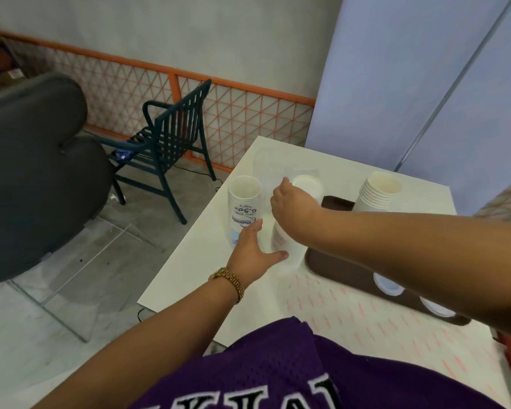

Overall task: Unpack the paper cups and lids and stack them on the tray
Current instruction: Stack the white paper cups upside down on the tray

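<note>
A person in a purple mesh jersey leans over a white table [189, 270], both bare arms reaching toward its far left part. The left hand [252, 252], with a gold bracelet at the wrist, is spread, fingers straight and thumb out, touching a plastic-wrapped sleeve of paper cups [244, 206] with blue print that stands near the left edge. The right hand [292, 202] crosses from the right, fingers curled down over a wrapped stack of white lids [307, 184]; whether it pinches the wrapper cannot be told. A white stack [286, 246], partly hidden, stands under the right forearm. A brown tray [337, 261] lies to the right, carrying one unwrapped stack of cups [378, 193] at its far end and two white lids [388, 286] nearer. One dark green chair [165, 137] stands on the floor, far left
</note>
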`<state>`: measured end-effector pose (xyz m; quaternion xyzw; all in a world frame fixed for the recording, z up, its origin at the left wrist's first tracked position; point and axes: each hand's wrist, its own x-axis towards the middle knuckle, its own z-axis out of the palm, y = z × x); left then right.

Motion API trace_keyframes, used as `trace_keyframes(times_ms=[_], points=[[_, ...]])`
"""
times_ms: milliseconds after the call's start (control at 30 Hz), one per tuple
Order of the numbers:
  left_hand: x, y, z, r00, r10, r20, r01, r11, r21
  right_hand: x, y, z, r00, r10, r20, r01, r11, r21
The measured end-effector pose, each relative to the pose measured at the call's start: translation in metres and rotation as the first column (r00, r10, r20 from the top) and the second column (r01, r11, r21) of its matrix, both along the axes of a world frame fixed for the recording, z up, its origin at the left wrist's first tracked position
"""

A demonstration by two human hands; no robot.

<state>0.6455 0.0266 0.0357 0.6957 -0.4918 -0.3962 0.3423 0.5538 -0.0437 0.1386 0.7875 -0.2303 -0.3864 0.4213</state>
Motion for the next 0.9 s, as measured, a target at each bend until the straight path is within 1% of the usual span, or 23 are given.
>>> trace_keyframes(times_ms=[67, 167, 267, 333, 400, 467, 533, 567, 600, 667, 700, 733, 767, 800, 900], points=[[-0.002, -0.004, 0.001, 1.000, -0.001, -0.010, 0.001, 1.000, 0.006, -0.006, -0.002, 0.013, 0.998, 0.046, 0.035, -0.046, 0.999, -0.016], [-0.006, -0.010, 0.006, 1.000, 0.005, -0.015, -0.005, 1.000, -0.006, -0.018, -0.004, 0.041, 0.980, 0.158, 0.121, -0.154, 0.987, -0.040], [-0.012, -0.018, 0.014, 1.000, 0.011, 0.015, -0.011, 1.000, -0.029, -0.037, -0.015, 0.064, 0.948, 0.168, 0.269, -0.163, 0.986, -0.039], [-0.016, -0.024, 0.018, 0.999, 0.019, 0.028, -0.017, 0.998, -0.053, -0.050, -0.023, 0.078, 0.917, 0.175, 0.358, -0.160, 0.985, -0.071], [-0.021, -0.029, 0.022, 0.999, 0.028, 0.022, -0.026, 0.996, -0.080, -0.067, -0.033, 0.090, 0.853, 0.209, 0.478, -0.182, 0.978, -0.102], [-0.026, -0.034, 0.026, 1.000, 0.028, 0.001, -0.028, 0.995, -0.091, -0.087, -0.043, 0.094, 0.797, 0.151, 0.584, -0.135, 0.988, -0.071], [-0.028, -0.037, 0.028, 0.999, 0.032, 0.004, -0.031, 0.995, -0.094, -0.106, -0.052, 0.094, 0.730, 0.009, 0.684, -0.029, 0.999, 0.018], [-0.031, -0.040, 0.029, 0.999, 0.034, 0.010, -0.033, 0.995, -0.095, -0.116, -0.054, 0.092, 0.667, -0.089, 0.740, 0.040, 0.996, 0.084], [-0.033, -0.041, 0.030, 0.999, 0.038, 0.012, -0.037, 0.994, -0.099, -0.126, -0.058, 0.088, 0.577, -0.183, 0.796, 0.090, 0.983, 0.161], [-0.039, -0.044, 0.032, 1.000, 0.028, -0.004, -0.029, 0.991, -0.134, -0.146, -0.062, 0.075, 0.327, -0.395, 0.858, 0.142, 0.918, 0.369], [-0.041, -0.044, 0.033, 1.000, 0.025, -0.009, -0.026, 0.987, -0.158, -0.155, -0.060, 0.069, 0.186, -0.512, 0.839, 0.144, 0.859, 0.492], [-0.044, -0.044, 0.034, 1.000, 0.023, -0.016, -0.025, 0.984, -0.178, -0.163, -0.060, 0.060, 0.034, -0.603, 0.797, 0.112, 0.795, 0.596], [-0.045, -0.043, 0.036, 1.000, 0.018, -0.025, -0.023, 0.981, -0.191, -0.170, -0.058, 0.052, -0.110, -0.664, 0.740, 0.058, 0.739, 0.672], [-0.047, -0.041, 0.037, 0.999, 0.013, -0.047, -0.022, 0.978, -0.206, -0.176, -0.058, 0.041, -0.228, -0.698, 0.679, 0.007, 0.696, 0.718], [-0.052, -0.039, 0.039, 0.997, 0.027, -0.067, -0.041, 0.977, -0.211, -0.193, -0.063, 0.003, -0.501, -0.693, 0.518, -0.117, 0.647, 0.753]])
